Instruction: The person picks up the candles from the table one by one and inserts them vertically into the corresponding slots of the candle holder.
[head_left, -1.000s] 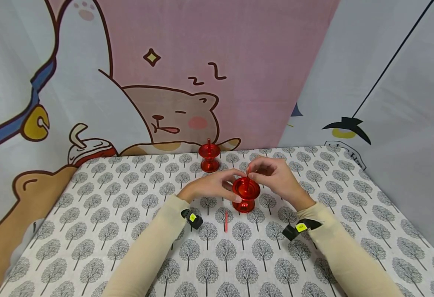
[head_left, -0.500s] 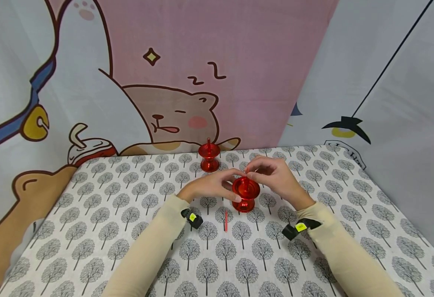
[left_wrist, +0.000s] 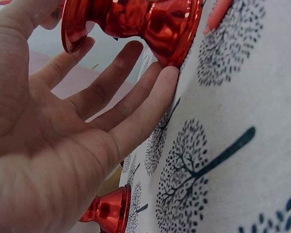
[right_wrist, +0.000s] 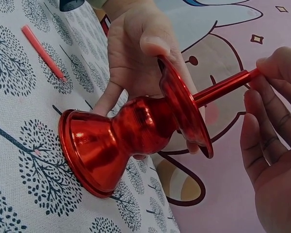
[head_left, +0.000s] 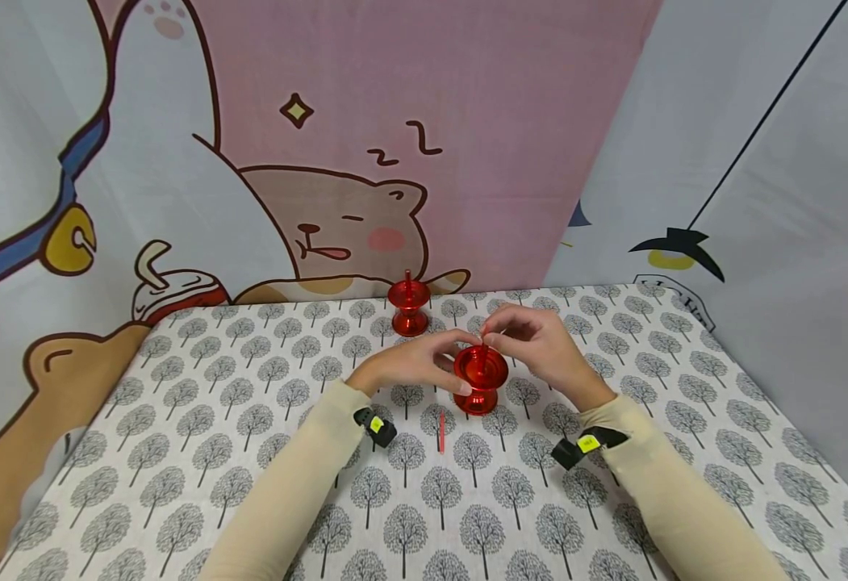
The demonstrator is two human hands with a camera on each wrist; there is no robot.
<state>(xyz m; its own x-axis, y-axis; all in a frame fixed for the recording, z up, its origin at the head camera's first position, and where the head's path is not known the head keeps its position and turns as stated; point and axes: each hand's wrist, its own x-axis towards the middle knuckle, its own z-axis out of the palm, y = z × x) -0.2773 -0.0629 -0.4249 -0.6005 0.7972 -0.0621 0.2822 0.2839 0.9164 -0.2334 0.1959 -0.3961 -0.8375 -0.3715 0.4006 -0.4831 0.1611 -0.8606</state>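
A shiny red candle holder [head_left: 478,401] stands upright on the tree-print cloth. It has a flared base, a round saucer [right_wrist: 184,109] and a slim upright tube [right_wrist: 223,90]. My left hand [head_left: 412,363] holds it from the left, thumb at the saucer's rim and fingers round its far side. At the tube's top, my right hand [head_left: 536,347] pinches a thin red stick [right_wrist: 254,73] between thumb and forefinger; only a short bit shows there, in line with the tube. Another red stick [head_left: 441,433] lies on the cloth in front of the holder.
A second red candle holder [head_left: 410,316] stands farther back, with a tube rising from its saucer. Behind the table's far edge hangs a cartoon-printed curtain [head_left: 496,145]. The tree-print cloth [head_left: 249,476] covers the table.
My right hand has shifted very slightly left at the tube's top, with the pinched stick. My left hand and the candle holder stay in place.
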